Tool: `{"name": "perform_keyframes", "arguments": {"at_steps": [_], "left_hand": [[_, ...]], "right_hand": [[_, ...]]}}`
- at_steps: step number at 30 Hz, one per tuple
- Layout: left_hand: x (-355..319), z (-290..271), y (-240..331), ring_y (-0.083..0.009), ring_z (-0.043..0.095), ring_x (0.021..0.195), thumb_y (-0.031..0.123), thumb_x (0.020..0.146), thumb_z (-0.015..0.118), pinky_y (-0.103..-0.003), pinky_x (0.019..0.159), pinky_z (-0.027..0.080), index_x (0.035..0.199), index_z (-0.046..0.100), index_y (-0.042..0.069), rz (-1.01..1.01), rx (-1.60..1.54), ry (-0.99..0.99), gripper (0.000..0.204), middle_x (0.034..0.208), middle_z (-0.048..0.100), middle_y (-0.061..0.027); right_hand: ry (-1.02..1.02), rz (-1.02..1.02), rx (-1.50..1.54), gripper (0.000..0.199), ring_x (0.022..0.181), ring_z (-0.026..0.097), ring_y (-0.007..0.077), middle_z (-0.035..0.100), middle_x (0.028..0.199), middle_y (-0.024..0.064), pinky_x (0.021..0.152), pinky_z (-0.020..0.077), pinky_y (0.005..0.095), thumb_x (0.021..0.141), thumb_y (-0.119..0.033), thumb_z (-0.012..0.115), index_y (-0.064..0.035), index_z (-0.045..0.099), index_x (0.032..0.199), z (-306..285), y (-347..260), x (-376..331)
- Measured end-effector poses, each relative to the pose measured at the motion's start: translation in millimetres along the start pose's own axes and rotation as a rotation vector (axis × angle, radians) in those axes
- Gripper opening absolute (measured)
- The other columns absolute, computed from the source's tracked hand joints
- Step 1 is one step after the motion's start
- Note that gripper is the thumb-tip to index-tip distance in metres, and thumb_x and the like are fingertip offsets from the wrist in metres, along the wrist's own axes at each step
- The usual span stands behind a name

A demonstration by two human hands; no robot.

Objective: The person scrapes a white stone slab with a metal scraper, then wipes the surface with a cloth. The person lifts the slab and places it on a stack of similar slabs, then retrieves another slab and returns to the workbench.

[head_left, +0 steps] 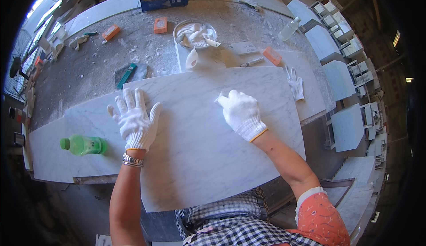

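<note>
Both gloved hands are on the marble slab (199, 148) that lies on the workbench (88, 64); the left hand (134, 119) lies flat, fingers spread, grasping nothing; the right hand (241, 111) is curled, pinching something small and white at mid-slab, what exactly I cannot tell; by the look of it the surface work is underway, a bowl of white paste (194, 34) waiting at the far side, a green bottle (83, 145) lying at near left.
</note>
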State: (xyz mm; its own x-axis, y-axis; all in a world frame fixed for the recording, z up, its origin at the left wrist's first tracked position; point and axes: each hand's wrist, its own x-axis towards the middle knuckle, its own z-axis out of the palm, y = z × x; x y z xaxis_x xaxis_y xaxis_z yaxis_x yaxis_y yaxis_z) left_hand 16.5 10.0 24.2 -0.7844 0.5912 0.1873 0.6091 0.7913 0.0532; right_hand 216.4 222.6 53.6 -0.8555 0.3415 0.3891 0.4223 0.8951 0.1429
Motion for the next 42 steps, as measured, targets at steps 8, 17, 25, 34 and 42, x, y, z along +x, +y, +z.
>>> {"name": "perform_keyframes", "arguments": {"at_steps": [8,17,25,34,42], "left_hand": [[1.4,-5.3,0.4,-0.0457,0.029,0.156,0.061,0.102,0.052,-0.064,0.128,0.002,0.159,0.047,0.009,-0.025,-0.035,-0.066,0.077,0.170,0.036,-0.0208],[1.3,-0.6,-0.3,-0.0479,0.033,0.153,0.061,0.100,0.057,-0.066,0.127,0.006,0.156,0.050,0.008,-0.013,-0.037,-0.019,0.078,0.167,0.038,-0.0232],[1.1,0.7,-0.8,-0.0480,0.033,0.153,0.063,0.101,0.054,-0.066,0.127,0.007,0.158,0.048,0.008,-0.008,-0.008,-0.020,0.079,0.168,0.037,-0.0220],[1.3,2.9,-1.3,-0.0486,0.031,0.155,0.065,0.102,0.051,-0.067,0.127,0.006,0.159,0.047,0.010,-0.013,0.045,-0.032,0.080,0.170,0.036,-0.0221],[1.1,1.6,0.2,-0.0482,0.033,0.154,0.064,0.103,0.050,-0.066,0.127,0.008,0.160,0.045,0.011,-0.018,0.042,-0.042,0.078,0.168,0.037,-0.0227]], "right_hand": [[-0.101,0.081,0.032,0.018,0.078,0.068,0.0287,0.063,0.084,0.0070,0.066,0.0562,0.0445,0.088,-0.017,0.070,-0.0246,0.078,0.102,3.0,33.5,3.5],[0.035,0.153,0.240,0.018,0.073,0.066,0.0304,0.064,0.084,0.0066,0.064,0.0559,0.0440,0.091,-0.016,0.070,-0.0234,0.078,0.105,6.9,19.6,-10.8],[0.018,0.095,-0.008,0.011,0.068,0.068,0.0274,0.062,0.078,0.0095,0.057,0.0549,0.0426,0.093,-0.015,0.065,-0.0178,0.075,0.098,51.9,57.5,43.3],[-0.082,-0.362,0.213,0.016,0.061,0.062,0.0231,0.057,0.072,0.0045,0.053,0.0512,0.0385,0.093,-0.015,0.067,-0.0094,0.075,0.107,-29.2,-26.0,-57.6],[-0.066,-0.026,0.183,0.019,0.065,0.063,0.0220,0.056,0.074,0.0060,0.056,0.0522,0.0372,0.086,-0.012,0.073,-0.0166,0.076,0.104,-62.9,11.6,-59.3]]}}
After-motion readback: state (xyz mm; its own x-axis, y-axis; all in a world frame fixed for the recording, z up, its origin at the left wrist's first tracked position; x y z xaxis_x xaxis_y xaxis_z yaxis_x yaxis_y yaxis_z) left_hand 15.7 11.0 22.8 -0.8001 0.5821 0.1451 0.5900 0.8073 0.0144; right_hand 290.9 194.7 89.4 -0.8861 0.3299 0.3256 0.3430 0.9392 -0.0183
